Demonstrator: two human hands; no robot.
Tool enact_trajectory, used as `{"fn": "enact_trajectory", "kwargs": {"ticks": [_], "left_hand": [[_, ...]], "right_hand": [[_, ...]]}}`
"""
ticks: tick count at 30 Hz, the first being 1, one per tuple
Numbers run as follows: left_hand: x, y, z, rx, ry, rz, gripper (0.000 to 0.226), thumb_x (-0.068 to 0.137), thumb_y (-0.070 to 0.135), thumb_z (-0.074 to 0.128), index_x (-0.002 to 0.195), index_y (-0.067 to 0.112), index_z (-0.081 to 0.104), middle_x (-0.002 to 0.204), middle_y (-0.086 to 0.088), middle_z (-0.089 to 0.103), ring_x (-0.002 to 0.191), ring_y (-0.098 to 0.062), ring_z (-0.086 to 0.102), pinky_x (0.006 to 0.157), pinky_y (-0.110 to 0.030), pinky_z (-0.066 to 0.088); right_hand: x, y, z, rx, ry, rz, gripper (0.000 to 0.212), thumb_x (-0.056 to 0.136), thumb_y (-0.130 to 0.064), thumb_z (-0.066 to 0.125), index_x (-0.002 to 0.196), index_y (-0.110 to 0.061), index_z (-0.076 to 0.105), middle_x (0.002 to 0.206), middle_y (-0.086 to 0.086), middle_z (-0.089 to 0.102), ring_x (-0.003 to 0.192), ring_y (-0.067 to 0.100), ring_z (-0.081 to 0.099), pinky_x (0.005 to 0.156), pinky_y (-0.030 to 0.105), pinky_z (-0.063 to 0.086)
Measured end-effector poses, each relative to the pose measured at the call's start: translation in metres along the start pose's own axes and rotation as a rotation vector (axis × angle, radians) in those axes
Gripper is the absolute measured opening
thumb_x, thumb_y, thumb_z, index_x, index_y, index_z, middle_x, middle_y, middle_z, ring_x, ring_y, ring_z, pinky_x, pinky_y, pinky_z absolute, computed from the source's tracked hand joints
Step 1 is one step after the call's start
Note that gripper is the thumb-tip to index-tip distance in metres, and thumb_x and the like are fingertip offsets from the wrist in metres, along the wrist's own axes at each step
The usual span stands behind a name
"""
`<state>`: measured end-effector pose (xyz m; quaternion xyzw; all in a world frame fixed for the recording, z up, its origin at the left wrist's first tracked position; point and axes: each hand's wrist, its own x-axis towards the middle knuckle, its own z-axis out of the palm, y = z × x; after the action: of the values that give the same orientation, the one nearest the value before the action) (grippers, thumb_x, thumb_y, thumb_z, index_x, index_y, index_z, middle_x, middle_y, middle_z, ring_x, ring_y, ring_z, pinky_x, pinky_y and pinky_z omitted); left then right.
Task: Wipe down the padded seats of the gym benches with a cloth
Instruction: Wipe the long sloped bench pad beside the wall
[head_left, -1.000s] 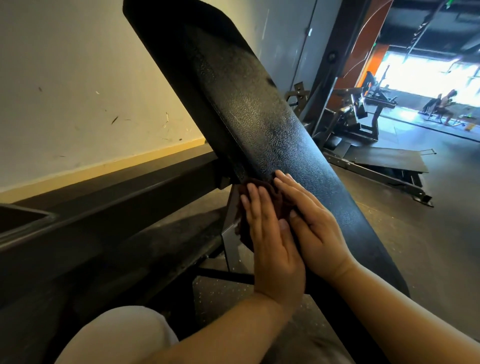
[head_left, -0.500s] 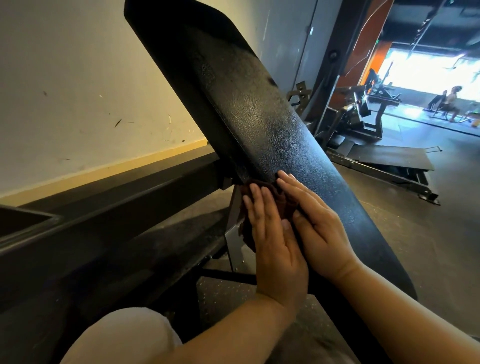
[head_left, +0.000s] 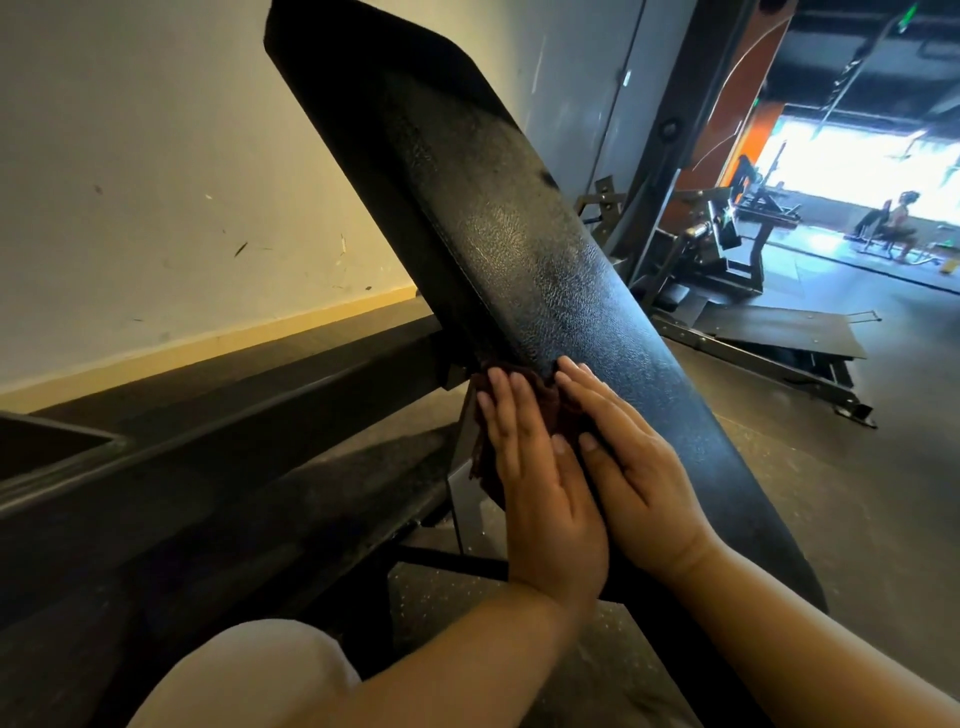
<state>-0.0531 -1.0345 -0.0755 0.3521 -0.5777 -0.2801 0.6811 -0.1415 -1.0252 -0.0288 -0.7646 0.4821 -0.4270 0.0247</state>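
A long black padded bench back (head_left: 498, 228) slants up from lower right to upper left, its textured vinyl glinting. A dark maroon cloth (head_left: 558, 410) lies over the pad's left edge about halfway down, mostly hidden under my hands. My left hand (head_left: 540, 483) presses flat on the cloth where it wraps the pad's side. My right hand (head_left: 634, 457) lies flat beside it on the pad's face, with its fingertips on the cloth's right part. Both palms are extended with the fingers close together.
A thick black steel frame beam (head_left: 218, 431) runs along the left by the cream wall (head_left: 156, 182). My pale-trousered knee (head_left: 244, 680) is at the bottom. Other gym machines (head_left: 727, 244) and a flat black platform (head_left: 779, 327) stand at right; a person (head_left: 901, 223) sits far back.
Both hands with the cloth have held nearly the same spot on the pad's edge, shifting only slightly. The camera view has drifted a little.
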Motion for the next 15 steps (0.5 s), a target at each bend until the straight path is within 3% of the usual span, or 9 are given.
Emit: {"fn": "enact_trajectory", "kwargs": {"ticks": [5, 15], "left_hand": [[0.020, -0.003, 0.000, -0.016, 0.046, -0.001, 0.057, 0.105, 0.014, 0.032, 0.157, 0.019, 0.011, 0.166, 0.015, -0.001, 0.153, -0.008, -0.005, 0.123, -0.023, 0.001], [-0.007, 0.003, 0.006, -0.001, 0.020, 0.011, 0.057, 0.105, 0.013, 0.034, 0.157, 0.016, 0.010, 0.167, 0.007, 0.000, 0.154, -0.012, -0.005, 0.123, -0.023, 0.001]], "right_hand": [[-0.016, 0.006, -0.015, -0.046, -0.125, 0.022, 0.052, 0.102, -0.010, 0.044, 0.152, -0.018, 0.038, 0.162, -0.012, 0.029, 0.152, 0.010, 0.020, 0.123, 0.042, 0.021], [-0.031, 0.009, -0.010, -0.058, -0.038, 0.012, 0.051, 0.101, -0.008, 0.046, 0.152, -0.015, 0.039, 0.161, -0.006, 0.033, 0.151, 0.015, 0.026, 0.121, 0.052, 0.027]]}}
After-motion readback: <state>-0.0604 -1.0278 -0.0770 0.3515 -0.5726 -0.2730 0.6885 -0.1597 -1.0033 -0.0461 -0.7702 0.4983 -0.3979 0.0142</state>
